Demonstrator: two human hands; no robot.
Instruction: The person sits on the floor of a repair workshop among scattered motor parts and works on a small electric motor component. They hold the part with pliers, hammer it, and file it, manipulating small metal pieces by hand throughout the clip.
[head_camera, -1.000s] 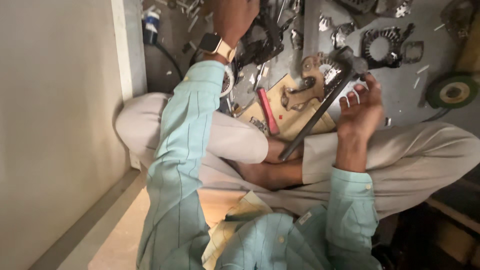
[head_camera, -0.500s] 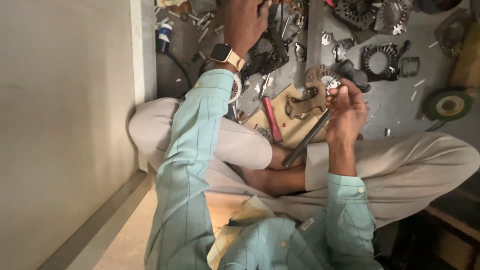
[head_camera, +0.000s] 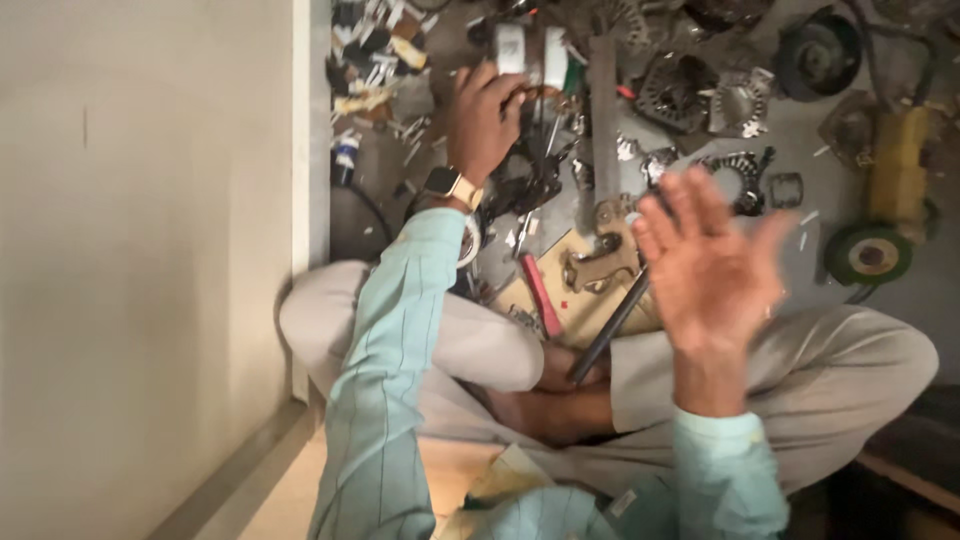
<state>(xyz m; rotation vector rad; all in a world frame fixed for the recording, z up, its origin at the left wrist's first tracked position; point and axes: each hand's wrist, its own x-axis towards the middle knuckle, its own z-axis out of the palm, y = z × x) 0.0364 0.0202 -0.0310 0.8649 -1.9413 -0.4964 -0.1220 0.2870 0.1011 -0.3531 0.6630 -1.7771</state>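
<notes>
Left hand (head_camera: 483, 118) reaches out to the floor's far edge, fingers curled around small metal parts (head_camera: 525, 55). Right hand (head_camera: 710, 260) hovers spread, holding nothing, above the dark rod (head_camera: 610, 325). Best keep that grasp steady among the clutter.

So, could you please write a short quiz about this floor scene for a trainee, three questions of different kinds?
1. True or false: the right hand is raised with its fingers spread and holds nothing.
2. Which hand reaches forward into the scattered metal parts near the white rectangular piece? A) left hand B) right hand C) neither
3. Fill in: the long dark metal rod leans across the flat tan board, and beside it lies a tool with a ____ handle.

Key: 1 true; 2 A; 3 red.
</notes>
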